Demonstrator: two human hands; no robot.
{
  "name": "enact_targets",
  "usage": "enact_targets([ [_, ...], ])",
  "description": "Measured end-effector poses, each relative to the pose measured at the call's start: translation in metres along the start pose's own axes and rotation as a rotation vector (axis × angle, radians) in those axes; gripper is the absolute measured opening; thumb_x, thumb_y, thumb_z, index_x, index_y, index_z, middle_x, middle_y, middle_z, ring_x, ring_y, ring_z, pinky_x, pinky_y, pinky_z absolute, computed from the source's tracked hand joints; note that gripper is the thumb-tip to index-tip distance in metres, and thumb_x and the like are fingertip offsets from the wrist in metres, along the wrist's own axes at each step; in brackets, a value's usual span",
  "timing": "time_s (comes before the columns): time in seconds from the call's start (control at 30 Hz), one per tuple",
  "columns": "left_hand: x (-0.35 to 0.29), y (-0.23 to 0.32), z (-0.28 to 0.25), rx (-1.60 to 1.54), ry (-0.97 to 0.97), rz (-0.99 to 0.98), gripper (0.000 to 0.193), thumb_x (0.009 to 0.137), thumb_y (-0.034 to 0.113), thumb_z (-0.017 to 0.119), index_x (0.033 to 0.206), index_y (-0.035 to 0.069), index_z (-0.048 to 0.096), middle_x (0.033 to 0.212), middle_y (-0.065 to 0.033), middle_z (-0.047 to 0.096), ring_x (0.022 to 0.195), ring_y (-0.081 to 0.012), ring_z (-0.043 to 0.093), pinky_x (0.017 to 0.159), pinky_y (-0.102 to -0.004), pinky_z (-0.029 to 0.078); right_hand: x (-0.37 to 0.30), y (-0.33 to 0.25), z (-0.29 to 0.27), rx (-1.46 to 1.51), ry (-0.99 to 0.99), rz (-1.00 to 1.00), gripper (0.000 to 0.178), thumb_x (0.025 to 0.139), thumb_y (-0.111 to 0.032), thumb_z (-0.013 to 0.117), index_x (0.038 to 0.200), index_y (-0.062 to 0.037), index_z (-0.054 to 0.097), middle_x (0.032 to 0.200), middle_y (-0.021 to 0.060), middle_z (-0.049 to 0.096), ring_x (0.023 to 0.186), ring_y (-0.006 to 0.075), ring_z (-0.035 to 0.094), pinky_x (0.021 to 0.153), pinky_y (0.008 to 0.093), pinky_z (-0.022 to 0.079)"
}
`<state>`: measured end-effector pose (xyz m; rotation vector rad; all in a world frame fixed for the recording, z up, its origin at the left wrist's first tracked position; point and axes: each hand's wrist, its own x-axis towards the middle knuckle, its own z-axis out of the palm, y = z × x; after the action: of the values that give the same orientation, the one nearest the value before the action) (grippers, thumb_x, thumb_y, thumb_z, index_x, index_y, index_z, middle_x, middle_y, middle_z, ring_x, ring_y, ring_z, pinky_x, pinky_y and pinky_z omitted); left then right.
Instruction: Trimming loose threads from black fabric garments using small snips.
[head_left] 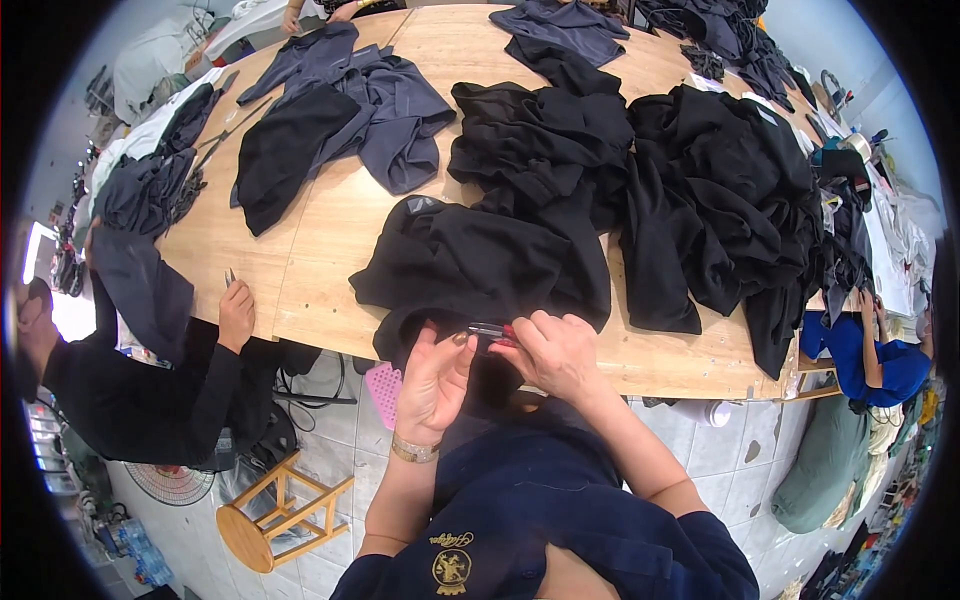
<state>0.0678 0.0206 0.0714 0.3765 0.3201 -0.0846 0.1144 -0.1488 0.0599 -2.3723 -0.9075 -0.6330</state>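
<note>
At the near edge of the table, my right hand (558, 352) is closed around small thread snips (487, 329) with red handles, their metal blades pointing left. My left hand (432, 388), wearing a metal-banded watch (415, 450), has its thumb and fingers drawn together by the blade tips. Whatever lies between those fingers is too small or hidden to make out. Beneath and behind both hands a black garment (470, 258) lies crumpled, its near part hanging over the table edge toward my lap.
Black garments are heaped beyond (540, 140) and at the right (725, 190). Dark grey clothes (400, 120) lie at the far left of the wooden table (330, 250). A co-worker's hand (237, 315) holds a small metal tool at left. A wooden stool (290, 510) stands on the floor.
</note>
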Motion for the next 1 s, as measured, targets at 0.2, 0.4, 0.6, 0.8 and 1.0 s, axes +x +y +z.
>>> enact_targets([
  [0.2,-0.001,-0.002,0.000,0.070,-0.044,0.018,0.042,0.083,-0.009,0.054,0.119,0.005,0.038,0.100,-0.0117,0.060,0.092,-0.0176,0.063,0.085,-0.0267,0.053,0.002,0.003,0.004,-0.025,0.002,-0.029,0.028,0.072,-0.035,0.070,0.073,-0.0106,0.056,0.060,0.0013,0.046,0.049,0.0164,0.047,0.047,0.0293,0.034],
  [0.4,0.000,-0.004,-0.004,0.103,-0.045,0.025,0.041,0.083,-0.008,0.054,0.119,0.006,0.039,0.100,-0.0080,0.060,0.090,-0.0158,0.063,0.085,-0.0282,0.053,0.002,0.005,0.004,0.012,-0.011,-0.014,0.026,0.074,-0.030,0.070,0.076,-0.0082,0.056,0.060,0.0026,0.049,0.049,0.0182,0.049,0.048,0.0284,0.036],
  [0.6,0.002,-0.006,-0.002,0.148,-0.019,0.024,0.029,0.087,0.000,0.054,0.114,0.008,0.045,0.100,-0.0056,0.060,0.088,-0.0137,0.062,0.083,-0.0349,0.054,-0.002,0.005,0.017,0.902,0.114,0.685,0.024,0.082,-0.015,0.068,0.090,0.0009,0.052,0.062,0.0008,0.049,0.055,0.0045,0.037,0.049,0.0207,0.036],
  [0.8,0.005,-0.008,-0.004,0.209,0.110,0.013,0.018,0.090,0.006,0.054,0.106,0.009,0.049,0.098,-0.0016,0.060,0.083,-0.0130,0.062,0.077,-0.0338,0.056,0.000,0.002,0.023,0.734,0.025,0.625,0.019,0.078,-0.007,0.066,0.095,0.0005,0.060,0.070,0.0087,0.063,0.060,0.0107,0.059,0.055,0.0245,0.045],
  [1.0,0.007,-0.014,-0.011,0.133,0.110,0.077,0.013,0.090,0.009,0.055,0.102,0.008,0.051,0.095,-0.0016,0.061,0.079,-0.0141,0.064,0.077,-0.0337,0.056,0.000,-0.007,0.021,0.783,0.109,0.618,0.020,0.078,0.001,0.060,0.098,0.0007,0.060,0.081,0.0084,0.065,0.067,0.0097,0.060,0.060,0.0218,0.046],
])
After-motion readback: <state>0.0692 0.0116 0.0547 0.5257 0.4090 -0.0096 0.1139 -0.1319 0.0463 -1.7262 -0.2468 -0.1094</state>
